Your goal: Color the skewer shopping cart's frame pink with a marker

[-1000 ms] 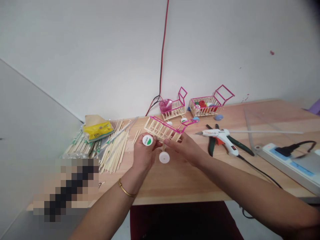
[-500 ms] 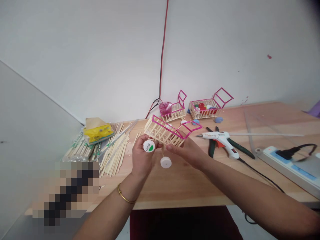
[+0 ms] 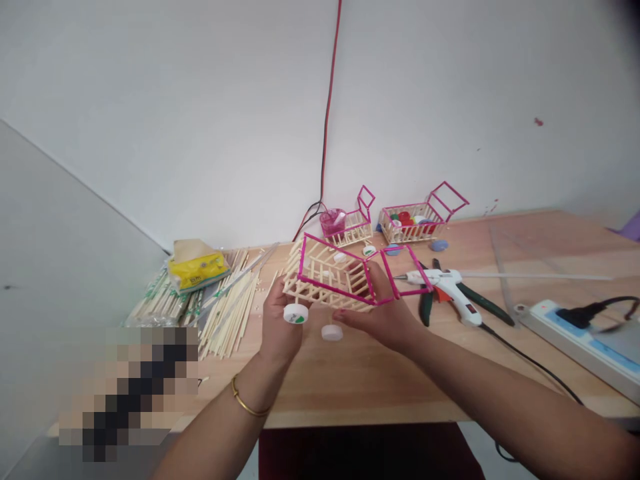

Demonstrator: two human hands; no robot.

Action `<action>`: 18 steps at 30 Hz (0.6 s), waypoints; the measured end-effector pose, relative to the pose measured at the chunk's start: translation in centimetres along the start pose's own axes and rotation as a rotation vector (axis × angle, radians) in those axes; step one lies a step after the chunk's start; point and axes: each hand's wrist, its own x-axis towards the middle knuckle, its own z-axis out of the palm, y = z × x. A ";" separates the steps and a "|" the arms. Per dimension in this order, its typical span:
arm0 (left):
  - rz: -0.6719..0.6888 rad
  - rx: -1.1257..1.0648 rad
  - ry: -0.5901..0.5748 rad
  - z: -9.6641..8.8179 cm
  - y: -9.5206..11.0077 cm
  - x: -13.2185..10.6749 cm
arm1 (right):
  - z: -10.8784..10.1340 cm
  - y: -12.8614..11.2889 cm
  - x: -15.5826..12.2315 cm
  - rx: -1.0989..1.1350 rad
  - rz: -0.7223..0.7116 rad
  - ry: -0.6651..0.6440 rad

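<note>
Between both hands I hold a small model cart (image 3: 330, 290) built of thin wooden sticks, with a magenta rim and a magenta handle frame on its right. Its open top tilts toward me. White bottle-cap wheels hang beneath; the nearest cap (image 3: 296, 313) has a green mark, and another cap (image 3: 332, 332) is to its right. My left hand (image 3: 280, 327) grips the cart's left end, fingers partly hidden behind it. At the right end, my right hand (image 3: 383, 317) is closed around it below the handle, thumb along the near side.
Behind stand two similar carts, a smaller cart (image 3: 357, 233) with a magenta cup and a larger cart (image 3: 413, 225) holding coloured caps. A glue gun (image 3: 455, 293) lies over green-handled pliers (image 3: 485, 303), near a power strip (image 3: 585, 340). Loose sticks (image 3: 227, 320) and a yellow packet (image 3: 200, 270) lie left.
The cart has turned in my hands so its open top and handle frame face me more. Its wheels now appear more edge-on, and the right hand has shifted slightly.
</note>
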 end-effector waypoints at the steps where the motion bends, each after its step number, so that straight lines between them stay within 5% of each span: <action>1: 0.005 0.012 -0.013 -0.1 0.1 0.0 | 0.0 -0.2 -0.1 -0.019 -0.010 0.007; 9: 0.029 0.091 0.002 -0.3 1.4 -0.4 | -0.1 0.0 -1.3 -0.157 -0.090 0.102; 18: -0.032 0.014 -0.032 -1.8 0.4 -0.2 | -0.6 -0.5 -1.5 -0.091 -0.113 -0.011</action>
